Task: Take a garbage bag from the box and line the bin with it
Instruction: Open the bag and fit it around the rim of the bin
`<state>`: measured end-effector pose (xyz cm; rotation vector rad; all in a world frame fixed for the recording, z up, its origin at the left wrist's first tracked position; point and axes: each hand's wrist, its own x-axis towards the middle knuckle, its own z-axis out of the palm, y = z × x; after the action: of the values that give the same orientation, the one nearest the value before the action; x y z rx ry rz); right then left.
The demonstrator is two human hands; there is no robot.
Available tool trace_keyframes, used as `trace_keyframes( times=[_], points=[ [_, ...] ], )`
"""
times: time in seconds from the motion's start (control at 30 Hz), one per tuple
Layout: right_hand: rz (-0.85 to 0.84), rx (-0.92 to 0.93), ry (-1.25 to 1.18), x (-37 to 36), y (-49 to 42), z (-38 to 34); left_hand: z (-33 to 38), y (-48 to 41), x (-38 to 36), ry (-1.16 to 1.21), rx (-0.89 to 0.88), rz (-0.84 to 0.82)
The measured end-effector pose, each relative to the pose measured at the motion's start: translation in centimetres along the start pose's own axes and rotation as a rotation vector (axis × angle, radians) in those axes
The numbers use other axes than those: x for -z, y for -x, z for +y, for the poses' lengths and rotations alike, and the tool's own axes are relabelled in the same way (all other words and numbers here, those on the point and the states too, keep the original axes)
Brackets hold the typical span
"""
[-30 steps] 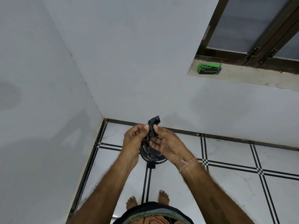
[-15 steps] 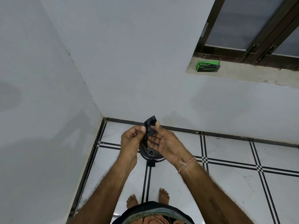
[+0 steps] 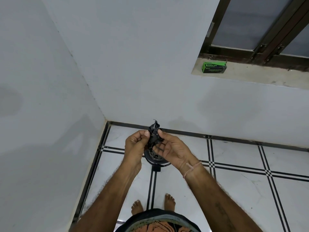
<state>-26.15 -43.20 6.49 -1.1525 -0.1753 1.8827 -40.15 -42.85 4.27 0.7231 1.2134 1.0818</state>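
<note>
A crumpled, folded black garbage bag point(image 3: 154, 133) is pinched between my left hand point(image 3: 136, 145) and my right hand point(image 3: 170, 149) at chest height. Both thumbs press on the bag's top part, and its tip sticks up above my fingers. Directly beneath my hands a small round black bin point(image 3: 155, 160) stands on the tiled floor; my hands and the bag hide most of it. The green garbage bag box point(image 3: 214, 67) lies on the window sill at the upper right, far from my hands.
White walls meet in a corner to the left of the bin. The white floor point(image 3: 234, 181) has black line patterns. My bare feet point(image 3: 153, 204) stand just behind the bin. A dark-framed window point(image 3: 260, 30) sits above the sill.
The bag's top has spread and loosened between my fingers. My hands have drawn slightly apart while staying above the bin.
</note>
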Motion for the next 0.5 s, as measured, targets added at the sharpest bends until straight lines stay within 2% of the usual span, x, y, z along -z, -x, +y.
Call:
trace_keyframes(
  times=[0.1, 0.2, 0.3, 0.4, 0.5],
  points=[
    [0.042, 0.073, -0.016, 1.2, -0.2, -0.4, -0.2, -0.2, 0.9, 0.033, 0.026, 0.022],
    [0.187, 0.185, 0.075, 2.0, -0.4, -1.2, -0.6, -0.5, 2.2, -0.011, 0.035, 0.032],
    [0.322, 0.282, 0.147, 2.5, -1.3, -1.3, -1.0, -0.6, 3.1, -0.15, -0.024, -0.089],
    [0.29, 0.368, 0.188, 2.8, -1.8, -1.5, -0.6, -0.8, 4.9, -0.273, -0.007, -0.291],
    [0.164, 0.418, 0.353, 3.1, -1.6, -2.2, 0.8, -0.6, 5.7, -0.382, -0.031, -0.287]
  ],
)
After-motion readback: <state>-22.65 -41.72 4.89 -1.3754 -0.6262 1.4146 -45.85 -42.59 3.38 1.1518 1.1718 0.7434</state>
